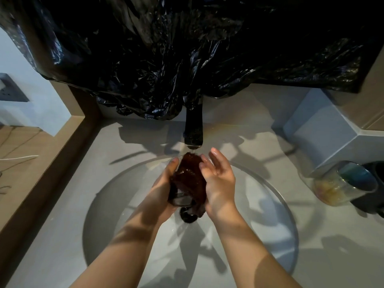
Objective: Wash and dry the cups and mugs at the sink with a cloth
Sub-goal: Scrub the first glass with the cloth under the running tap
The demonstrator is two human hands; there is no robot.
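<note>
1. Your left hand (164, 183) curls round a clear glass (179, 200), holding it over the sink (259, 215), just under the tap (194, 132).
2. Your right hand (218, 179) is flat, fingers straight, pressing a wet brown cloth (189, 177) against the glass.
3. Wet glass is likely slippery and breakable, so grip it round the body, not the rim. The cloth looks soft and sodden.
4. Another glass (342, 183) and a dark mug (374, 204) stand on the counter to your right.
</note>
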